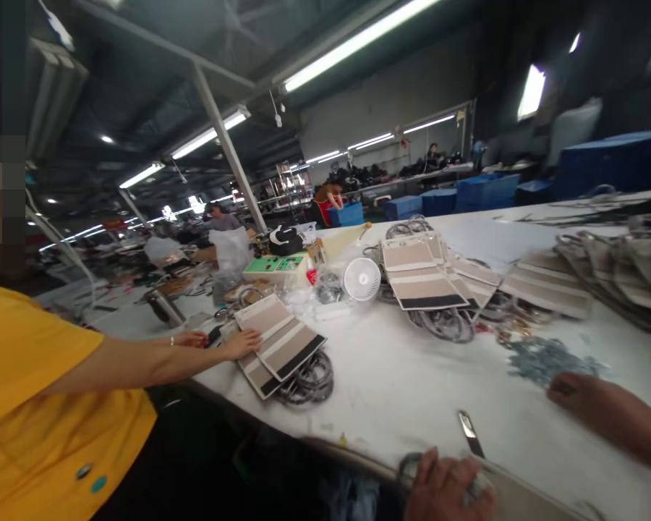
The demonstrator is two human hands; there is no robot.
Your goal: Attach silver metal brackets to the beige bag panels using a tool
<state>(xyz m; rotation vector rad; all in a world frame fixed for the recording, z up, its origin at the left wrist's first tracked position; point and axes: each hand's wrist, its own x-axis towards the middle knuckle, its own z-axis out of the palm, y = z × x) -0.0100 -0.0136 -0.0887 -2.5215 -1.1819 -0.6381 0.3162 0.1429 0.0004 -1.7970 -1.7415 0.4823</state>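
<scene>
At the bottom edge, my left hand (450, 488) has its fingers curled over the end of a beige bag panel (526, 496), partly cut off by the frame. A dark cord loop (409, 467) shows beside that hand. My right hand (586, 405) is smeared by motion, its fingers drawn together, at the near edge of a pile of small grey metal pieces (547, 359). Whatever its fingers hold is hidden. Between the hands a metal-and-dark tool (470, 433) lies on the white table (380, 391).
Striped bag panels with coiled handles lie stacked in the middle (423, 271) and at right (547, 278). A white fan (362, 279) stands beyond. At left, a co-worker in a yellow shirt (43, 362) touches another panel stack (282, 336). Blue bins (488, 193) stand behind.
</scene>
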